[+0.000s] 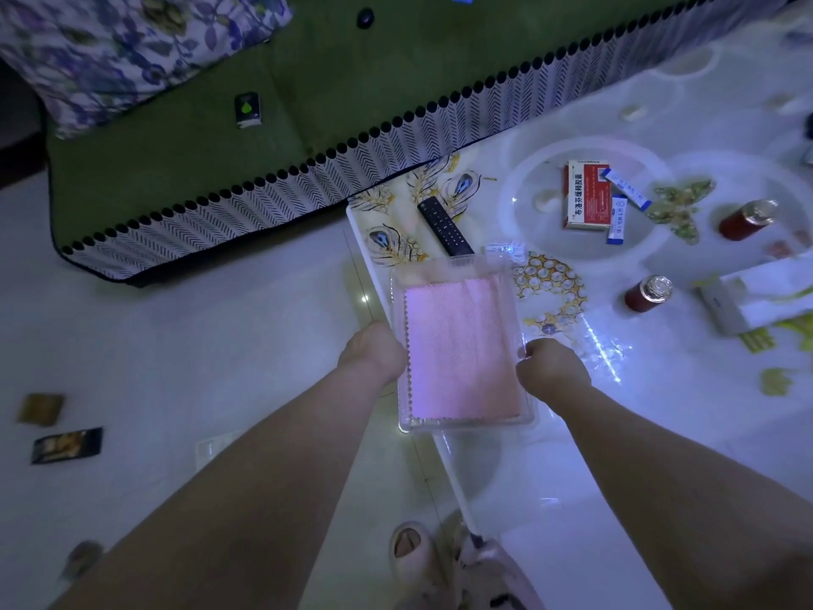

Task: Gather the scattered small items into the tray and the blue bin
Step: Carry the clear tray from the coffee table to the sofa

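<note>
Over table edge | left hand (374, 352) grips tray (462, 350) left rim | right hand (550, 365) grips right rim

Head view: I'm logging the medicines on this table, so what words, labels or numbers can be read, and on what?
"布洛芬缓释胶囊": down the white side of the red and white box on the table.
Other print on that box: too small to read.
Blue and white sachets: print too small.
Remote: button marks unreadable.
Dark packet on the sofa: green drop mark, words blurred.
Clear tray: no text seen.
</note>
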